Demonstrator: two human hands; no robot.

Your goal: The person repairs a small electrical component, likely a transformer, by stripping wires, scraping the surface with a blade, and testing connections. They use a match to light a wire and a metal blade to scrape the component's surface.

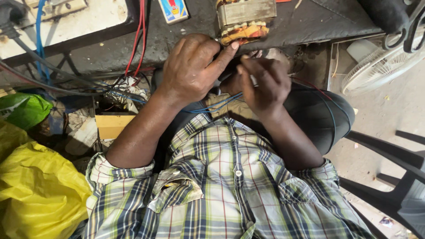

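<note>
Transformer (pixel 245 20) at 12 o'clock on bench edge (pixel 310 26), core assembled, winding taped. Left hand (pixel 191 68) fingertips touching its lower winding; right hand (pixel 261 82) pinched on thin lead wires (pixel 221 105) just below. Leads loose, unterminated; likely mid-way.

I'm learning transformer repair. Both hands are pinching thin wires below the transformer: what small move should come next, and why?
Probably keep the left hand braced by the transformer while the right hand draws its thin wire taut, since the blue wires hang slack across the lap.
</note>
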